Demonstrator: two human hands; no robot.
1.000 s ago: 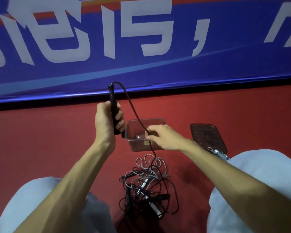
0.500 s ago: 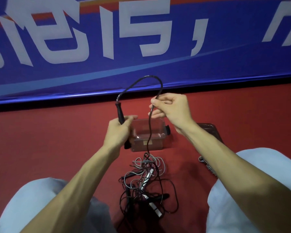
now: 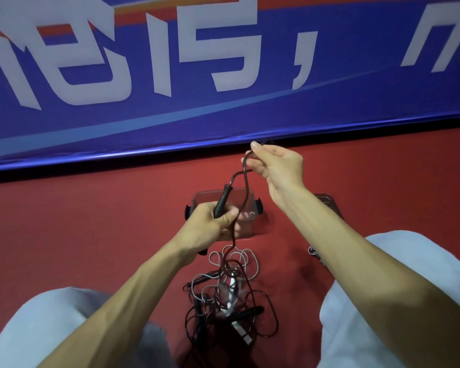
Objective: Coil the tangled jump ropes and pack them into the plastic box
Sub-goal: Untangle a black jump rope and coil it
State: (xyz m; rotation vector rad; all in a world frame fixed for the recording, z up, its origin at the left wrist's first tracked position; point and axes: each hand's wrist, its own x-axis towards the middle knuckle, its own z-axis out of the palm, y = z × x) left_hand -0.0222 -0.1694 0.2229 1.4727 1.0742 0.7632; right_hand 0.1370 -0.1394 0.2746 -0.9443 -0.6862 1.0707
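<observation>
A red floor runs up to a blue banner. The left hand grips a black handle, its long axis tilted up and away, cord end uppermost. The right hand, raised higher, pinches the rope in a loop. The rope drops past the clear box into the tangle between the knees.

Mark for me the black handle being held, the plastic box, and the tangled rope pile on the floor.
black handle (image 3: 222, 200): head view, upper shaft.
plastic box (image 3: 206, 194): head view, far left rim.
tangled rope pile (image 3: 232, 285): head view, white piece mid-tangle.
</observation>
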